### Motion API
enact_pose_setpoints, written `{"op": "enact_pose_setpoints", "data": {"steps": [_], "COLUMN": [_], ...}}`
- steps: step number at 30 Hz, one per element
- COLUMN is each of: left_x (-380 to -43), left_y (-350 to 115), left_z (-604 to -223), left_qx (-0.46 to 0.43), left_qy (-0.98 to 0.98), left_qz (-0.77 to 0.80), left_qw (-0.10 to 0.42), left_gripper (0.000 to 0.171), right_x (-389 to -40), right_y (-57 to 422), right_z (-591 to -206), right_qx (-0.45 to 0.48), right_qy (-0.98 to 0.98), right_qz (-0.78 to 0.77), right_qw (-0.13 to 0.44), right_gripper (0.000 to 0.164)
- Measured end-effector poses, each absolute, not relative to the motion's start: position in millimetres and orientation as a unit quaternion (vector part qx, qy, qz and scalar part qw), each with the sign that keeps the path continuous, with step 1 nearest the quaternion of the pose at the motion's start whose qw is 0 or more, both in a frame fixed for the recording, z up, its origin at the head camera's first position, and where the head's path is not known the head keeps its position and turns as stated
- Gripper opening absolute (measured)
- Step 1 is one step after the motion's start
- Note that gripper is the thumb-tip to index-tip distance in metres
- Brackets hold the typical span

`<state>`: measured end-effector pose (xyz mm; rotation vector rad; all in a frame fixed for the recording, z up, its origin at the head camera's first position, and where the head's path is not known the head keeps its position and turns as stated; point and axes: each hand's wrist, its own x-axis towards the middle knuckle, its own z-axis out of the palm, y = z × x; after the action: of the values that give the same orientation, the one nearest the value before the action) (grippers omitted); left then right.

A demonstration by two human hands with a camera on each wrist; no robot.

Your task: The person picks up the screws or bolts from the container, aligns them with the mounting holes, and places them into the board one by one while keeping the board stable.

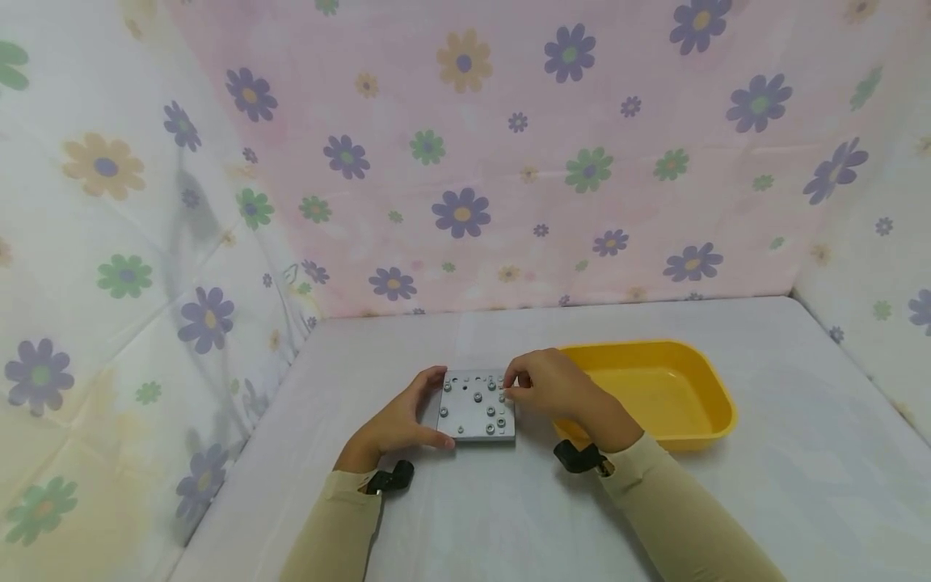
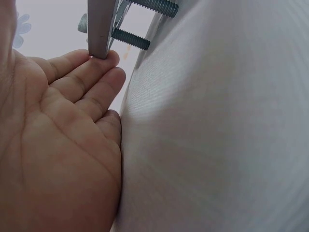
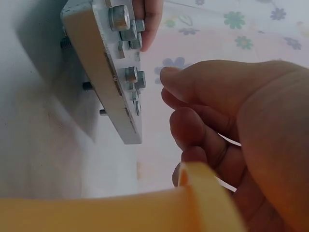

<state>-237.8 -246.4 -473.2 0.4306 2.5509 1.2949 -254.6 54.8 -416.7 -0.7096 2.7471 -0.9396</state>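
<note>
A silver metal plate [image 1: 465, 416] bears several socket-head bolts of different sizes, with small holes among them. My left hand [image 1: 400, 416] grips it at its left side, thumb at the near edge and fingers at the far corner. In the left wrist view, fingertips touch the plate's edge [image 2: 100, 29], and a threaded bolt shank [image 2: 131, 38] sticks out below. My right hand [image 1: 556, 388] hovers by the plate's right edge, fingers loosely bent. In the right wrist view its fingertips stand apart from the bolt heads [image 3: 119, 18], and nothing shows between them.
A yellow plastic tray [image 1: 705, 380] stands to the right of the plate, partly behind my right forearm. White cloth [image 1: 502, 517] covers the table. Flower-patterned curtains [image 1: 465, 145] hang at the back and both sides.
</note>
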Motion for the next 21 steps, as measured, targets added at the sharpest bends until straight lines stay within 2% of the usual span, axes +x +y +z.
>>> {"op": "enact_pose_setpoints", "data": {"steps": [21], "left_x": [-236.4], "left_y": [-247.3], "left_z": [-476.1], "left_qx": [0.148], "left_qy": [0.874], "left_qz": [0.448], "left_qw": [0.116], "left_gripper": [0.127], "right_x": [-265.9], "right_y": [88.3], "right_z": [-385.7], "right_qx": [-0.259], "right_qy": [0.929], "right_qz": [-0.254], "right_qw": [0.069], "right_gripper": [0.006]}}
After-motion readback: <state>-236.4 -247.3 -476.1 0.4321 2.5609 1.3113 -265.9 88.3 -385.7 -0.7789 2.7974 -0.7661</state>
